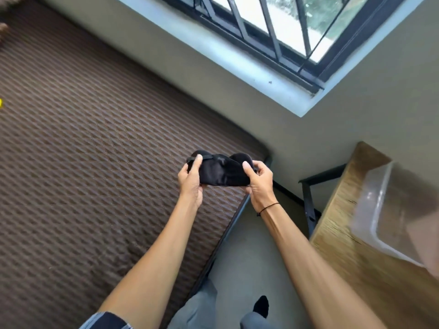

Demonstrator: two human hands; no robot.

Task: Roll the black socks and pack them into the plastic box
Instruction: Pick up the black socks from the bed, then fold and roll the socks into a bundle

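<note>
A wide bed with a brown quilted diamond-pattern mattress [95, 138] fills the left side, its far edge lying against a dull olive-grey painted wall [213, 91]. Above, a dark-framed barred window [285, 27] set in a pale blue reveal lets in bright daylight. At the right stands a light wood-grain table [344, 245] on a black metal frame, over a grey floor [256, 245].

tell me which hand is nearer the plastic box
Right. The right hand grips the sock bundle on the side towards the box on the table; the left hand holds the bundle's far side.
</note>
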